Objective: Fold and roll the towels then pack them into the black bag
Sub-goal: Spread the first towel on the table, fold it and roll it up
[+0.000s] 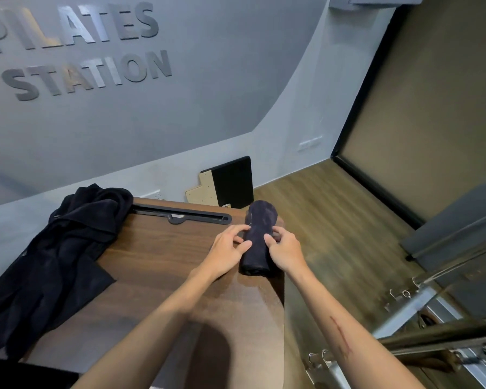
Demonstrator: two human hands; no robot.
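A dark navy towel (257,240), rolled into a tight cylinder, lies near the right edge of the wooden table (163,265), its far end sticking past the table's corner. My left hand (227,249) presses on the roll's left side with its fingertips. My right hand (285,248) grips the right side, fingers curled over the top. A heap of loose dark towels (56,248) lies on the table's left part, draped over its edge. I cannot tell whether the black bag is among that dark fabric.
A dark slotted metal rail (180,216) runs along the table's far edge. A black and tan board (225,183) leans against the grey wall. Metal bars with hooks (421,304) stand at the right over the wooden floor.
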